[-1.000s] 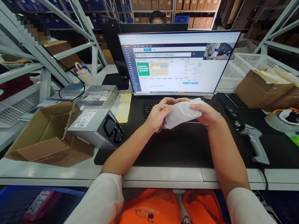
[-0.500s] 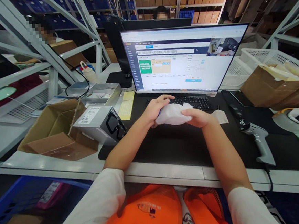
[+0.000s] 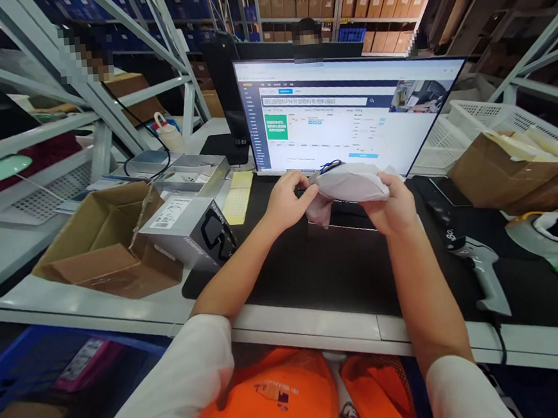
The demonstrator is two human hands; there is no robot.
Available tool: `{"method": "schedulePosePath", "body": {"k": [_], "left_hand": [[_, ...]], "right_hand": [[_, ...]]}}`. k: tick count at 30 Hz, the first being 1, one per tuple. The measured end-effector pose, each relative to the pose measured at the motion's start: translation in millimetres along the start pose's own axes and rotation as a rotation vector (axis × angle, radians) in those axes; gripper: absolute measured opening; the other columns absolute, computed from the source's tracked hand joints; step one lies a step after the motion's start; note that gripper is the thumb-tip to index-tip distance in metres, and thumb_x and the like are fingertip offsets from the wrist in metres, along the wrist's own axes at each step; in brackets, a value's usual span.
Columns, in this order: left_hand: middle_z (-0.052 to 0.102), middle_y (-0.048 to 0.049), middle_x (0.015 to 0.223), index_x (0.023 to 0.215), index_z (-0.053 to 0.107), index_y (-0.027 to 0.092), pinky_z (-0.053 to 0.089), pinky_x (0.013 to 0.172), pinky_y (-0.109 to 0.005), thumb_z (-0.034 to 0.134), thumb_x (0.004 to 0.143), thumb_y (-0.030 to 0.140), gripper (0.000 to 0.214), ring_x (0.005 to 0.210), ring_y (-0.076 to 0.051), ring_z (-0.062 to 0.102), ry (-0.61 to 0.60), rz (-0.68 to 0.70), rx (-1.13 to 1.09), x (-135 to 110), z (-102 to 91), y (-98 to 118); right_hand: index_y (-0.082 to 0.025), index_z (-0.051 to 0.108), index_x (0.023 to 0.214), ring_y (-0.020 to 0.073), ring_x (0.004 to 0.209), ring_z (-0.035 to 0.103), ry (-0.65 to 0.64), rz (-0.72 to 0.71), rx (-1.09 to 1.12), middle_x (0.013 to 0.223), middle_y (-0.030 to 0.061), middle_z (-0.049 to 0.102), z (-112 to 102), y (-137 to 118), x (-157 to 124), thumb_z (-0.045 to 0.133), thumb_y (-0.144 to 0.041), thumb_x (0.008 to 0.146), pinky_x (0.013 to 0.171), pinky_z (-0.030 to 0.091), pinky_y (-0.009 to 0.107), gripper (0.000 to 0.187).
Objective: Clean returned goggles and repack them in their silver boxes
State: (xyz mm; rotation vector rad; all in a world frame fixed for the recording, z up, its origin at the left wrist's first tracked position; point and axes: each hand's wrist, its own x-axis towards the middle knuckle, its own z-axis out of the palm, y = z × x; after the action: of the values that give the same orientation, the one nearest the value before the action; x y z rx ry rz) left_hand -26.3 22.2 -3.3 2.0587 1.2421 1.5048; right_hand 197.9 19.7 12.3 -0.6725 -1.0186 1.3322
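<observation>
A soft white drawstring pouch (image 3: 352, 184) is held up in front of the monitor, over the keyboard. Its blue cord (image 3: 330, 166) shows along the top left. My right hand (image 3: 393, 206) grips the pouch's right end, thumb on top. At the opposite end, my left hand (image 3: 285, 201) has its fingers closed at the pouch's mouth, beside the cord. A loose flap of the cloth hangs below that side. What the pouch contains is hidden. The keyboard beneath is mostly covered by the pouch and hands.
A lit monitor (image 3: 326, 134) stands behind the pouch. On the left are an open cardboard box (image 3: 103, 248), a grey printed box (image 3: 184, 232) and a yellow pad (image 3: 238, 196). To the right lie a barcode scanner (image 3: 484, 270) and a brown carton (image 3: 502, 169).
The pouch has risen and shifted right, now tilted with its blue cord showing. My left hand has moved from its side to its mouth; my right hand has turned under its right end.
</observation>
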Motion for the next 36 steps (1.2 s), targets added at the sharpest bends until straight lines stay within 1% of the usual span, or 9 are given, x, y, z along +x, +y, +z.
{"method": "schedulePosePath", "body": {"k": [5,8,10,15,19,24,27,32,36], "left_hand": [[0.062,-0.0047,0.076,0.071,0.051,0.022,0.036,0.071,-0.036,0.056,0.089,0.025,0.020,0.078,-0.022,0.056,-0.032,0.042,0.364,-2.3,-1.3,9.9],[0.065,-0.0087,0.077,0.067,0.051,0.021,0.032,0.068,-0.038,0.053,0.092,0.024,0.025,0.076,-0.024,0.059,-0.089,0.018,0.591,-3.4,1.0,11.1],[0.067,-0.0101,0.079,0.065,0.053,0.021,0.030,0.066,-0.038,0.051,0.093,0.024,0.028,0.075,-0.025,0.060,-0.123,-0.014,0.643,-3.3,1.2,9.2],[0.070,-0.0075,0.078,0.065,0.058,0.021,0.028,0.062,-0.036,0.057,0.092,0.034,0.030,0.073,-0.023,0.061,-0.154,-0.089,0.496,-0.8,-0.6,2.2],[0.070,-0.0074,0.078,0.064,0.057,0.021,0.024,0.061,-0.035,0.055,0.090,0.033,0.028,0.072,-0.023,0.059,-0.089,-0.119,0.456,0.7,0.7,-2.3],[0.059,-0.0048,0.065,0.057,0.041,0.022,0.022,0.060,-0.035,0.055,0.083,0.026,0.031,0.064,-0.020,0.050,-0.050,-0.129,0.382,1.8,0.4,-4.0],[0.050,-0.0026,0.061,0.057,0.034,0.023,0.027,0.062,-0.034,0.052,0.083,0.023,0.031,0.062,-0.018,0.046,-0.002,-0.039,0.246,-3.1,1.5,5.4],[0.049,-0.0031,0.062,0.059,0.037,0.024,0.032,0.069,-0.037,0.048,0.087,0.025,0.031,0.063,-0.019,0.045,-0.049,0.233,0.183,-21.6,8.3,32.6],[0.049,-0.0033,0.060,0.058,0.039,0.024,0.032,0.070,-0.038,0.051,0.086,0.026,0.030,0.062,-0.019,0.044,-0.114,0.338,0.138,-30.6,3.1,48.6]], "right_hand": [[-0.020,0.069,0.097,0.0257,0.109,0.067,0.074,-0.061,-0.140,0.105,0.0037,0.073,7.6,6.3,-9.9,0.067,-0.040,0.077,0.087,0.057,0.035,0.028],[-0.021,0.071,0.095,0.0235,0.104,0.067,0.104,-0.095,-0.304,0.099,0.0016,0.073,9.0,15.0,-14.0,0.067,-0.042,0.083,0.090,0.055,0.034,0.024],[-0.021,0.071,0.091,0.0228,0.099,0.067,0.102,-0.098,-0.399,0.093,0.0014,0.072,9.5,20.0,-15.7,0.064,-0.044,0.087,0.090,0.054,0.033,0.025],[-0.020,0.069,0.098,0.0223,0.103,0.066,0.223,-0.080,-0.281,0.103,0.0024,0.072,17.1,26.4,-15.7,0.068,-0.043,0.082,0.090,0.055,0.033,0.028],[-0.020,0.067,0.103,0.0239,0.108,0.066,0.251,-0.072,-0.165,0.111,0.0048,0.071,23.0,30.2,-13.7,0.068,-0.040,0.078,0.086,0.057,0.033,0.033],[-0.020,0.068,0.098,0.0235,0.101,0.066,0.240,-0.087,-0.348,0.101,0.0044,0.071,15.9,31.8,-16.3,0.071,-0.046,0.082,0.082,0.056,0.032,0.031],[-0.021,0.066,0.085,0.0224,0.088,0.063,0.311,-0.074,-0.522,0.086,0.0032,0.068,12.9,26.8,-18.4,0.075,-0.049,0.080,0.076,0.053,0.031,0.030],[-0.020,0.065,0.078,0.0198,0.074,0.056,0.086,-0.074,-0.618,0.072,0.0008,0.063,17.6,21.5,-18.1,0.063,-0.047,0.089,0.070,0.047,0.031,0.030],[-0.019,0.063,0.076,0.0174,0.070,0.052,0.001,-0.056,-0.613,0.070,-0.0005,0.060,19.4,17.5,-20.6,0.062,-0.046,0.091,0.065,0.044,0.029,0.031]]}}
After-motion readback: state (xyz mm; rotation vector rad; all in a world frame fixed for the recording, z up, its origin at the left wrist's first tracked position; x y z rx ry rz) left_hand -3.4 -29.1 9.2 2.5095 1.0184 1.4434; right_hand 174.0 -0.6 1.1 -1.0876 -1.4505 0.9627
